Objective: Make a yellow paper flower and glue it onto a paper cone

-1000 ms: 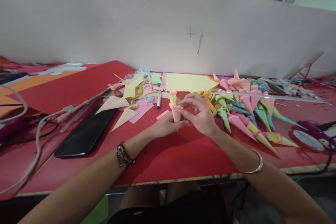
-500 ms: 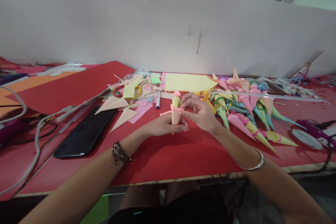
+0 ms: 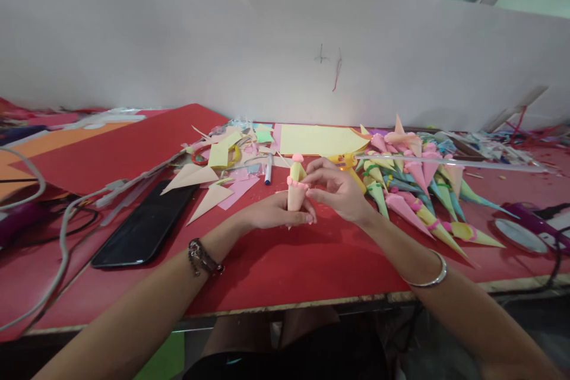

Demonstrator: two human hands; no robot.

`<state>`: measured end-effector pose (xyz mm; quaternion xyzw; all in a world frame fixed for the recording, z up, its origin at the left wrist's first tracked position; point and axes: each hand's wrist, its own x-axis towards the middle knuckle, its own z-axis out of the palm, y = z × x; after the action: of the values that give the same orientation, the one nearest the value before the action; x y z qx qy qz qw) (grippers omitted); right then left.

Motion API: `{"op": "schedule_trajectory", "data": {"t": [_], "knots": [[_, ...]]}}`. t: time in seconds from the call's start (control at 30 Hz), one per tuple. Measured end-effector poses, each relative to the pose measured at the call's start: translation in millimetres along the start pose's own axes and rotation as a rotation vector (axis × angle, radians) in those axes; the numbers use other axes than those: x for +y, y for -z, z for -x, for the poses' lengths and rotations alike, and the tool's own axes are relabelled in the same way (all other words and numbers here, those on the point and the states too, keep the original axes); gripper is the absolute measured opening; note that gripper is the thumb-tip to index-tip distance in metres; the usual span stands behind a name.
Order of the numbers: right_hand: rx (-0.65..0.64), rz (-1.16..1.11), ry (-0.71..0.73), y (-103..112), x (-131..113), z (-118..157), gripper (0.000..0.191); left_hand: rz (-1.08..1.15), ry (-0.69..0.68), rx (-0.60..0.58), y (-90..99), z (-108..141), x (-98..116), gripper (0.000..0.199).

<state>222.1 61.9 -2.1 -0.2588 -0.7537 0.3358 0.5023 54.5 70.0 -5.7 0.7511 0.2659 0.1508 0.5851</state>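
Note:
A small peach paper cone (image 3: pixel 294 199) stands upright, point down, between my two hands over the red tabletop. My left hand (image 3: pixel 269 212) is closed around its lower part, thumb across the front. Pink bobbly trim (image 3: pixel 295 183) circles the cone just below its yellow opening, and a pink tip shows at the top. At the right side of that trim, my right hand (image 3: pixel 337 191) pinches with thumb and fingers; exactly what lies between the fingertips is partly hidden.
A yellow glue gun (image 3: pixel 353 172) with a long clear glue stick lies beyond my right hand, beside a pile of finished cones (image 3: pixel 414 184). On the left are a black phone (image 3: pixel 145 225), cut paper pieces (image 3: pixel 209 202), scissors (image 3: pixel 234 155) and a marker (image 3: pixel 268 169).
The loose pink trim that stuck out to the left now lies against the cone's front. The cone and my left hand have shifted slightly left.

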Motion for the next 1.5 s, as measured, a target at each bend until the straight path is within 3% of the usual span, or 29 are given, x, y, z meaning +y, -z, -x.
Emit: {"op": "schedule_trajectory", "data": {"t": [0.4, 0.53, 0.6, 0.67, 0.87, 1.07, 1.5], "knots": [[0.051, -0.022, -0.02, -1.6, 2.0, 0.5, 0.008, 0.074, 0.039, 0.024, -1.0, 1.0, -0.5, 0.02], [0.148, -0.018, 0.003, -2.4, 1.9, 0.6, 0.024, 0.3, 0.04, 0.302, -2.1, -1.9, 0.0, 0.021], [0.173, 0.064, 0.014, -2.9, 0.5, 0.9, 0.019, 0.421, 0.007, 0.435, -2.1, -4.3, -0.6, 0.023], [0.144, 0.179, 0.033, -3.8, -0.7, 1.4, 0.015, 0.517, -0.014, 0.491, -2.4, -6.3, -0.9, 0.024], [0.104, 0.454, 0.108, -7.0, 1.3, 3.9, 0.017, 0.616, -0.051, 0.445, -6.5, -7.9, 0.2, 0.025], [0.162, 0.504, 0.141, -8.6, 2.5, 4.5, 0.015, 0.603, -0.093, 0.399, -6.7, -8.8, -1.7, 0.029], [0.121, 0.526, 0.132, -9.9, 2.8, 4.1, 0.018, 0.601, -0.083, 0.499, -10.0, -10.4, -1.0, 0.029]]}}
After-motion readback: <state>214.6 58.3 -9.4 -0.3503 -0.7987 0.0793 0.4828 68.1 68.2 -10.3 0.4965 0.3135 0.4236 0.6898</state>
